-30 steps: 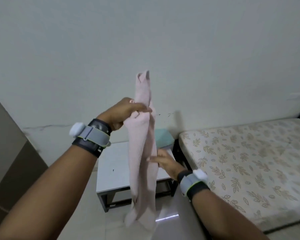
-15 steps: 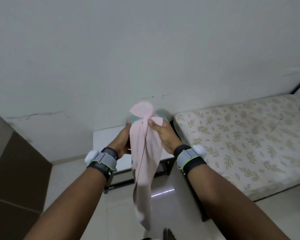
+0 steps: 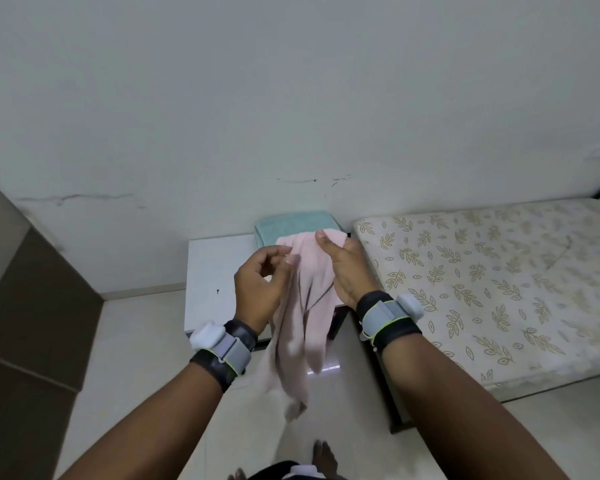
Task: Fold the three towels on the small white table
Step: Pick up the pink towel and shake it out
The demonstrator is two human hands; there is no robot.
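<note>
- Pale wall (image 3: 291,98) behind the desk, thin cracks running just above it
- Small white desk (image 3: 212,271) set against that wall, its left part bare but for a small dark speck
- Folded teal towel (image 3: 291,223) lying flat on the desk's far right corner, close to the wall
- Unfolded pink towel (image 3: 309,306) up in the air over the desk's right front part, bunched lengthwise, lower end hanging past the desk's front edge toward the floor, blurred at the tip
- Person's right hand (image 3: 347,268) over the desk's right edge, thumb pressed on the pink towel's top end, fingers hidden behind the cloth, clamped on it
- Person's left hand (image 3: 260,289) over the desk's front middle, fingers curled, fingertips (image 3: 291,259) at the pink towel's left edge; cannot tell whether pinching the cloth or only touching it
- Grey and black wristbands (image 3: 387,318) with white modules on both wrists, nearer than the desk's front edge
- Leaf-patterned bed (image 3: 482,289) just right of the desk
- Brown cabinet (image 3: 21,306) well to the left of the desk
- Pale tiled floor (image 3: 136,341) left of and in front of the desk, toes (image 3: 323,457) of a bare foot well in front of it
</note>
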